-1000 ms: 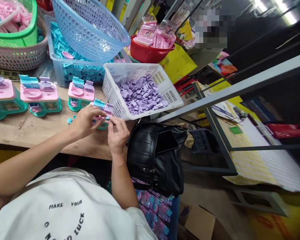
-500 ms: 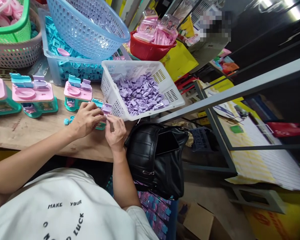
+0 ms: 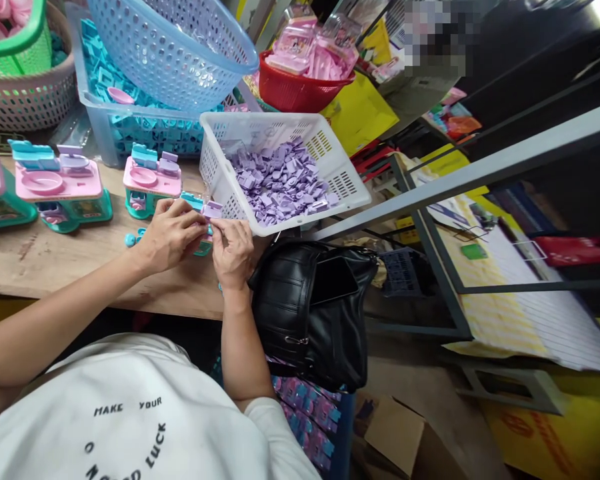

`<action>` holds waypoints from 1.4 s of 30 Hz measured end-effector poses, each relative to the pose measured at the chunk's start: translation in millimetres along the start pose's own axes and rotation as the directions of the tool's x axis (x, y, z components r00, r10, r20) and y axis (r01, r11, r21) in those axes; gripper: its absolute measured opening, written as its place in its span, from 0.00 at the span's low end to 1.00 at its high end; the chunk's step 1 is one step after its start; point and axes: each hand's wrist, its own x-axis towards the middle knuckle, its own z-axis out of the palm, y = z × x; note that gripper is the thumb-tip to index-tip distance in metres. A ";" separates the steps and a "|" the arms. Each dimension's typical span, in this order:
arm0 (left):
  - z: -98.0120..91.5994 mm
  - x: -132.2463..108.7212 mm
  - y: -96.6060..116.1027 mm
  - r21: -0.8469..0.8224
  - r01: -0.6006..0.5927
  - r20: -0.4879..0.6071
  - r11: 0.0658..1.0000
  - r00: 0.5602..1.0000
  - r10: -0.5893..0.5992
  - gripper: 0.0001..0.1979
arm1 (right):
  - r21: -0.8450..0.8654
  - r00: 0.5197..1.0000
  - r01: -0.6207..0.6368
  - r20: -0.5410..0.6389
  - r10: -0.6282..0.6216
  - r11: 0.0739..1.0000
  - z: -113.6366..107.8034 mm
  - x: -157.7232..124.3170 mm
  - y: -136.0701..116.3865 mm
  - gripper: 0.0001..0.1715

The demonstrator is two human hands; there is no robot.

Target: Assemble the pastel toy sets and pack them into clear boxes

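Observation:
My left hand (image 3: pixel 173 233) is closed over a small toy kitchen on the wooden table (image 3: pixel 80 267), hiding most of it. Its blue piece (image 3: pixel 194 200) and purple piece (image 3: pixel 212 209) show above my fingers. At the toy's right side, my right hand (image 3: pixel 233 250) pinches with thumb and index finger; whatever is between them is too hidden to name. Other toy kitchens with pink tops, including a near one (image 3: pixel 153 180) and a farther one (image 3: pixel 63 187), stand to the left. A small blue ball-like part (image 3: pixel 130 239) lies beside my left wrist.
A white basket (image 3: pixel 227 193) of purple parts stands behind my right hand. A blue colander (image 3: pixel 180 60) rests on a clear bin (image 3: pixel 95 123) of blue parts. A black bag (image 3: pixel 285 300) sits right of my forearm, by a metal frame (image 3: pixel 460 170).
Both hands stay at the same toy kitchen, with only slight finger movement; the right fingers sit closer to its side. The whole view has shifted slightly.

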 end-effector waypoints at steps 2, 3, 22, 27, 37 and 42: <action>0.1 -2.4 -1.0 -0.001 -0.009 -0.004 1.000 1.000 0.009 0.11 | 0.008 1.000 0.021 0.006 -0.021 1.000 0.6 1.2 2.4 0.18; 0.2 -3.3 -1.3 0.003 -0.014 -0.001 1.000 1.000 0.014 0.12 | 0.018 1.000 0.019 0.017 -0.019 1.000 0.6 0.9 3.5 0.18; 2.8 -2.6 1.9 0.175 -0.112 -0.029 0.978 0.993 0.119 0.10 | 0.001 0.994 -0.111 -0.010 0.111 0.994 6.2 -9.3 -3.9 0.16; -0.2 -7.4 3.4 0.127 -0.044 0.056 0.991 0.998 0.037 0.13 | -0.010 0.993 -0.095 0.063 0.096 0.995 -6.3 -5.9 -6.5 0.15; 13.6 -37.2 27.8 0.065 -0.176 -0.026 0.982 0.984 0.178 0.23 | -0.361 0.864 -0.284 0.304 0.400 0.888 -68.3 -87.9 14.9 0.14; 9.9 -28.5 33.7 0.004 -0.146 -0.061 0.989 0.987 0.146 0.18 | -0.327 0.891 -0.278 0.264 0.370 0.903 -59.8 -72.5 11.9 0.14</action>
